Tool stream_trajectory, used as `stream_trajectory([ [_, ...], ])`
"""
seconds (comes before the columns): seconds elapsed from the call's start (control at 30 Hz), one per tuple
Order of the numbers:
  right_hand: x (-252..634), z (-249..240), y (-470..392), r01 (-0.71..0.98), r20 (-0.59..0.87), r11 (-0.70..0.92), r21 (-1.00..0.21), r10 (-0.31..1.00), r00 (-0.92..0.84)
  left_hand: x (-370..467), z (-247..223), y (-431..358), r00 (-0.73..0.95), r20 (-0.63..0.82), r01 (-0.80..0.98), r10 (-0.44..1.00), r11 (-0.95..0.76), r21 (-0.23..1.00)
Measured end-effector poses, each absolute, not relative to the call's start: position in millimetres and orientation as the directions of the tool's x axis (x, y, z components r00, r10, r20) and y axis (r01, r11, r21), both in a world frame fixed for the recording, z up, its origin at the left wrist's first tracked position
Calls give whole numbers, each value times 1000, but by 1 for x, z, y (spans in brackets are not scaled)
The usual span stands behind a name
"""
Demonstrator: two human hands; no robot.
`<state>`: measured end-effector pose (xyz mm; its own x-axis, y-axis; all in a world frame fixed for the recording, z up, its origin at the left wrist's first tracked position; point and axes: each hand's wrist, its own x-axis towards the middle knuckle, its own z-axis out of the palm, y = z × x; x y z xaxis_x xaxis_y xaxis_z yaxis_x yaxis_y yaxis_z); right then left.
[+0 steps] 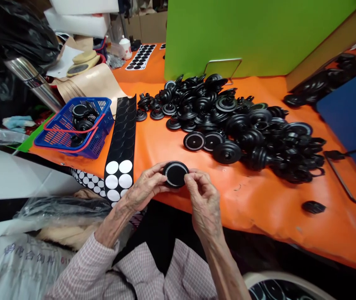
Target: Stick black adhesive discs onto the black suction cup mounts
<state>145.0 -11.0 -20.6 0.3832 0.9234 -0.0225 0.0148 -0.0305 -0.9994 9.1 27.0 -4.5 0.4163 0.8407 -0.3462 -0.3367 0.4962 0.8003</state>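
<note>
A round black part [176, 175] with a pale ring on its face is held up over the front edge of the orange table. My left hand [148, 185] grips its left side, thumb on the face. At its right rim, the pinched thumb and forefinger of my right hand [201, 189] touch it; whether a thin piece is between them cannot be made out. To the left lies a black strip of round stickers [124, 121], with several white circles [124, 181] showing at its near end. A large pile of black round parts [228, 121] spreads behind the held part.
A blue basket [99, 137] with black parts stands at the left, beside a steel flask [36, 83]. Green board [243, 37] rises behind the pile. A lone black piece [313, 207] and a bent metal wire [343, 183] are at the right. A sticker sheet [140, 57] lies farther back.
</note>
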Motion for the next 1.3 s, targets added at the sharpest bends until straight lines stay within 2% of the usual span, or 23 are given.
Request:
stream_trajectory([
  [0.27, 141, -26, -10, 119, 23, -30, -992, 910, 414, 8, -9, 26, 404, -355, -347, 843, 501, 793],
  [0.5, 133, -29, -11, 239, 92, -13, -971, 902, 422, 10, -12, 23, 311, -358, -332, 880, 454, 827],
  [0.6, 128, -30, -11, 330, 177, 37, -943, 897, 405, 9, -11, 22, 278, -360, -343, 891, 442, 829],
  [0.77, 120, -34, -9, 567, 380, 132, -813, 858, 345, 5, -11, 21, 241, -346, -338, 907, 413, 846],
  [0.87, 115, -35, -8, 618, 413, 143, -773, 853, 319, 2, -11, 21, 232, -339, -336, 912, 403, 851],
  [0.97, 114, -34, -10, 523, 328, 89, -848, 863, 385, -3, -11, 17, 213, -338, -344, 917, 394, 852],
  [1.03, 117, -31, -9, 368, 173, 15, -930, 899, 402, -8, -10, 15, 210, -346, -348, 914, 401, 848],
  [1.13, 114, -25, 9, 161, -43, -78, -984, 977, 209, -24, 0, 24, 211, -307, -261, 928, 356, 897],
  [1.2, 99, -13, 34, 63, -67, -72, -995, 995, 74, -44, 19, 40, 178, -235, -134, 956, 260, 956],
  [1.3, 55, 26, 79, -157, 17, 9, -988, 998, -54, -87, 65, 63, 22, -137, 79, 990, 135, 988],
])
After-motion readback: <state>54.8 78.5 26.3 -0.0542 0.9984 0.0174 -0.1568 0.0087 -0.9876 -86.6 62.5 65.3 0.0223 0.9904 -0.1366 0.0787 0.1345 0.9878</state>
